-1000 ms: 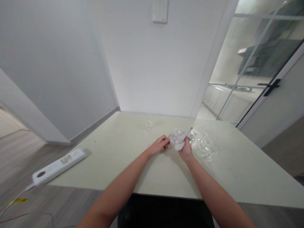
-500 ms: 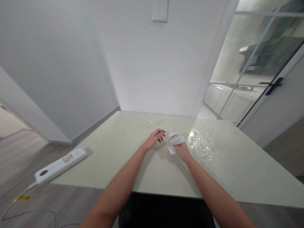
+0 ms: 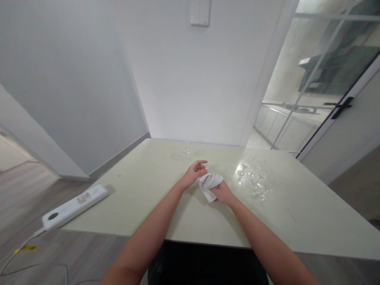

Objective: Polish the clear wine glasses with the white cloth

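While both hands work close together above the bench, the entries stand as follows.

Right hand [image 3: 223, 193]: grip closed around a white cloth [image 3: 208, 182], which bunches up over the fingers and hangs a little below them.
Left hand [image 3: 194, 172]: fingers curled at the upper end of the cloth; whether this grip pinches the cloth or something clear inside it, I cannot tell.
Cloth: between the two grips, held just above the bench [image 3: 148, 198], not lying flat on it.
Stemmed glasses [image 3: 255, 178]: a cluster standing to the right of the right grip, near but apart from it.
Single glass [image 3: 186, 150]: alone, beyond the left grip, toward the wall.
White device [image 3: 74, 206]: well to the left of both grips, at the bench edge, its cable running off to the floor.
Risk, elbow sweep: the right forearm lies near the cluster; a swing outward would likely topple the thin stems.
Risk, hidden piece: if glass sits inside the cloth, a loose left grip could let it slip onto the hard bench.
Risk, trailing cloth: the hanging end could snag a nearby stem.
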Motion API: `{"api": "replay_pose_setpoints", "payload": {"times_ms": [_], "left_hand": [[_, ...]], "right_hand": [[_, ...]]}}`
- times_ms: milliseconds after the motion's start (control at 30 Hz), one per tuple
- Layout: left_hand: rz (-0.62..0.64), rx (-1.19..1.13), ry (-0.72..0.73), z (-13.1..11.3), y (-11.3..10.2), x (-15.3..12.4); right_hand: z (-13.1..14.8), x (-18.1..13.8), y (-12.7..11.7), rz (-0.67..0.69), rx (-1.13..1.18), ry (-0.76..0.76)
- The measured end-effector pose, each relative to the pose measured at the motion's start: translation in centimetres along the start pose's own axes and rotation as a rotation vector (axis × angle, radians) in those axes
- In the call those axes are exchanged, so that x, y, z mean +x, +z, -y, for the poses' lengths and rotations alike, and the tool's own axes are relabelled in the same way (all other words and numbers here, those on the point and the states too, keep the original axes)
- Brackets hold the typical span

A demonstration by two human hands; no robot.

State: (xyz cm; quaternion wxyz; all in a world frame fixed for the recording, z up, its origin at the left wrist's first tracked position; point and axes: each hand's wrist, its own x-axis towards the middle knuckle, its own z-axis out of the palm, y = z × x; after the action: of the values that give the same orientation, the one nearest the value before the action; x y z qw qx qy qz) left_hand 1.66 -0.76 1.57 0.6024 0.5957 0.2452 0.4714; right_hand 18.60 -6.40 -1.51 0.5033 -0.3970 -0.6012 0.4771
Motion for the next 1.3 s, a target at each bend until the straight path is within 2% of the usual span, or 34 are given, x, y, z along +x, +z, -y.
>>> {"api": "replay_pose_setpoints", "payload": {"times_ms": [100, 167, 233, 300, 367, 433, 833, 1033, 1167, 1233, 1300], "left_hand": [[0.117, -0.102, -0.057, -0.1, -0.2, -0.1], [0.164, -0.159, -0.066, -0.2, -0.2, -0.2], [0.139, -0.147, -0.049, -0.1, -0.1, -0.2], [0.067, -0.071, -0.028, 0.2, 0.1, -0.1], [-0.009, 0.014, -0.02, 0.4, 0.2, 0.1], [-0.056, 0.063, -0.031, 0.6, 0.2, 0.2], [-0.037, 0.073, -0.042, 0.6, 0.0, 0.2], [0.078, -0.083, -0.04, 0.6, -0.1, 0.1], [-0.027, -0.008, -0.002, 0.7, 0.1, 0.1], [-0.017, -0.032, -0.026, 0.5, 0.2, 0.1], [0.072, -0.129, -0.058, 0.3, 0.2, 0.0]], "right_hand": [[0.2, -0.5, 0.0, 0.129, 0.149, 0.265], [0.1, -0.6, -0.1, 0.158, 0.209, 0.367], [-0.2, -0.4, -0.1, 0.075, 0.189, 0.29], [-0.7, 0.0, -0.2, -0.034, 0.114, 0.124], [-1.0, 0.5, -0.2, -0.069, 0.028, 0.003], [-1.3, 0.7, -0.3, -0.065, -0.019, -0.042], [-1.3, 0.8, -0.4, -0.034, -0.063, -0.067], [-1.2, 0.9, -0.4, -0.039, -0.006, -0.048], [-0.8, 0.7, -0.3, -0.032, 0.012, -0.05], [-0.7, 0.4, -0.2, -0.018, 0.042, -0.009], [-0.7, 0.1, -0.2, 0.014, 0.116, 0.104]]}}
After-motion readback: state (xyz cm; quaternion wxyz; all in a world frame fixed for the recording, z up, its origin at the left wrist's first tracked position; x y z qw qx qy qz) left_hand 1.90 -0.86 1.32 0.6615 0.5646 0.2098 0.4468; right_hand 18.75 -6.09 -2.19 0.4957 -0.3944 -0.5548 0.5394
